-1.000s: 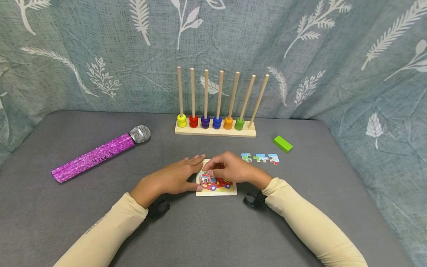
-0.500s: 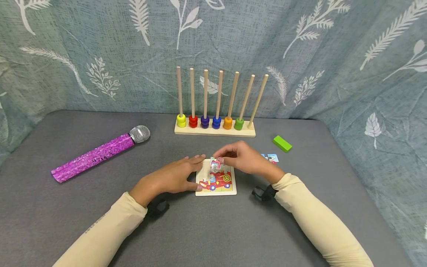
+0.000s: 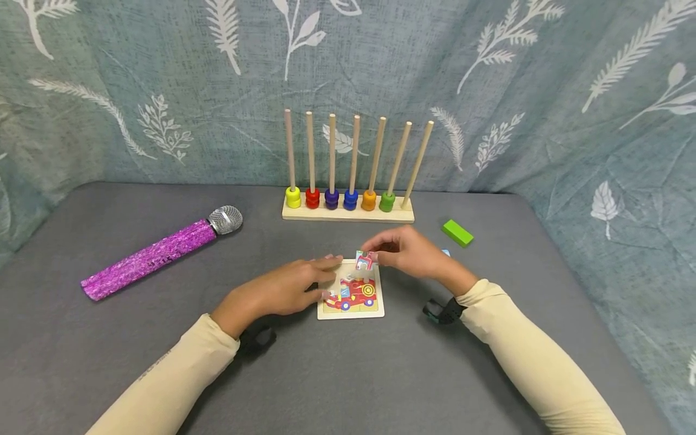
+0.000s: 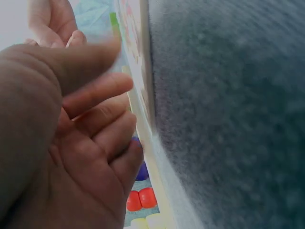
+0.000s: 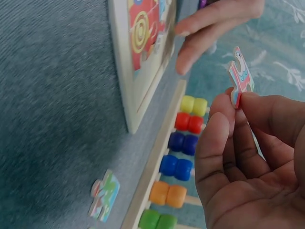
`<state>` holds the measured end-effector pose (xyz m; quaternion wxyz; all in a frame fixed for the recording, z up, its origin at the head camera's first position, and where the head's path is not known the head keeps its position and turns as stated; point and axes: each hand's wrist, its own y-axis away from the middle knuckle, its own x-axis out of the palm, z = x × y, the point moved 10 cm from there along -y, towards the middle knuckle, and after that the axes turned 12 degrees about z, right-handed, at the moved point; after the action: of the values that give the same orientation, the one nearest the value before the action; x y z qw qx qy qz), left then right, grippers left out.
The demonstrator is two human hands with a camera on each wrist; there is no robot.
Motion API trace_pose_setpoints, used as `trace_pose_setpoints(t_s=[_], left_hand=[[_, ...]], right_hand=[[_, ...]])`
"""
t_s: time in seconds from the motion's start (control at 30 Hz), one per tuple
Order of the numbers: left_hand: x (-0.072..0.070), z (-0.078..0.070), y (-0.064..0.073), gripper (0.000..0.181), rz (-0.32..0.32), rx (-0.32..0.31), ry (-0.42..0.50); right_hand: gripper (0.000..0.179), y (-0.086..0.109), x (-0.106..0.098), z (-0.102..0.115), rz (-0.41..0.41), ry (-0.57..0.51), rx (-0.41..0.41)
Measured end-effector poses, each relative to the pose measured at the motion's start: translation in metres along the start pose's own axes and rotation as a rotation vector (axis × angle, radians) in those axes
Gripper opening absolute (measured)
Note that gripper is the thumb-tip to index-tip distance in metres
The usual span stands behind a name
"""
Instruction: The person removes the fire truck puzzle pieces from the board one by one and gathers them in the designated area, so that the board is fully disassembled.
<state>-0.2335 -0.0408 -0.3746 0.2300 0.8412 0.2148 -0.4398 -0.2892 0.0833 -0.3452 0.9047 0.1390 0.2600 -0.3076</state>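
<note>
My right hand [image 3: 410,257] pinches a small puzzle piece [image 3: 363,260] between thumb and fingertips, above the upper right part of a wooden puzzle board [image 3: 350,315]. Red, white and light blue print shows on the piece [image 5: 240,76] in the right wrist view. On the board a red car picture fills the lower part, and bare wood shows at its upper left. My left hand [image 3: 283,287] lies at the board's left side, fingers extended and reaching over its edge. The left wrist view shows its fingers [image 4: 112,124] loosely spread, holding nothing.
Behind the board stands a wooden peg rack [image 3: 348,214] with coloured beads. A purple microphone [image 3: 149,260] lies left, a green block [image 3: 457,232] right. A loose puzzle piece [image 5: 106,196] lies on the grey table; my right hand mostly hides that area in the head view.
My right hand has lifted the puzzle piece off the board's left part and carried it up and to the right. The left hand stays by the board, its fingers slightly shifted.
</note>
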Motion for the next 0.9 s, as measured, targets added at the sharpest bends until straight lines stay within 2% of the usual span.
trace_pose_setpoints(t_s=[0.1, 0.23, 0.33, 0.43, 0.63, 0.8, 0.9], left_hand=[[-0.001, -0.003, 0.003, 0.033, -0.018, 0.046, 0.002], [-0.001, -0.008, 0.009, 0.032, -0.037, 0.110, 0.002], [0.000, -0.012, 0.012, 0.034, -0.035, 0.157, -0.001], [0.001, -0.014, 0.011, 0.033, -0.025, 0.175, 0.004], [0.004, -0.014, 0.007, 0.033, 0.000, 0.180, 0.029], [0.007, -0.013, 0.004, 0.035, 0.058, 0.147, 0.056], [0.007, -0.012, 0.003, 0.033, 0.064, 0.137, 0.057]], right_hand=[[0.021, 0.003, -0.002, -0.004, -0.010, -0.010, 0.009], [0.021, 0.008, -0.006, -0.009, -0.044, -0.024, 0.018], [0.021, 0.012, -0.009, -0.013, -0.066, -0.024, 0.023], [0.020, 0.015, -0.012, -0.016, -0.075, -0.026, 0.030], [0.020, 0.021, -0.017, -0.018, -0.088, -0.063, 0.030], [0.021, 0.024, -0.019, -0.022, -0.074, -0.056, 0.044], [0.021, 0.025, -0.018, -0.024, -0.067, -0.048, 0.052]])
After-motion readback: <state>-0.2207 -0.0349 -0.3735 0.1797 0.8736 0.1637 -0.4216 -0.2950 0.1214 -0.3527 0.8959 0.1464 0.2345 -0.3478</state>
